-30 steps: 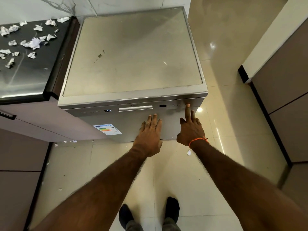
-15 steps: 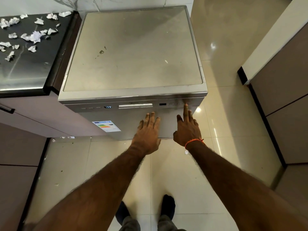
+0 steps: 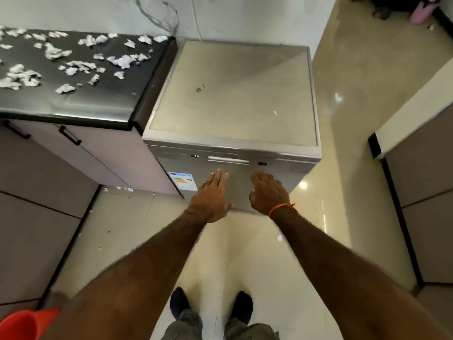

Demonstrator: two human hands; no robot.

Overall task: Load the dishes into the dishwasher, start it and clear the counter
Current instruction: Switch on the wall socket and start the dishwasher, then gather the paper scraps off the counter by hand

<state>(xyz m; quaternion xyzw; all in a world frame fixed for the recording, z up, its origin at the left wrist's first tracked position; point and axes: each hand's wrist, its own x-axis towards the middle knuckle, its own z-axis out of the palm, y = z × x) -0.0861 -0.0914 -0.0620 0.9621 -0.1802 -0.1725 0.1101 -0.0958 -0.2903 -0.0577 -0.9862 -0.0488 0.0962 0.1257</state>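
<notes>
While the dishwasher (image 3: 232, 99) stands closed beside the dark surface (image 3: 73, 104), both hands are in front of its door, below the handle (image 3: 228, 160). The left hand (image 3: 210, 197) has straight fingers lying flat near the door and holds nothing. The right hand (image 3: 267, 192) has loosely bent fingers and is also empty. Crumpled paper scraps (image 3: 122, 61) lie scattered on the surface, well apart from either grip.

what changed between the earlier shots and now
The right hand has come off the control panel: its index finger no longer presses the button and its fingers hang loosely curled. The left hand stays flat against the dishwasher door, which stays closed. The paper scraps still litter the counter.
</notes>
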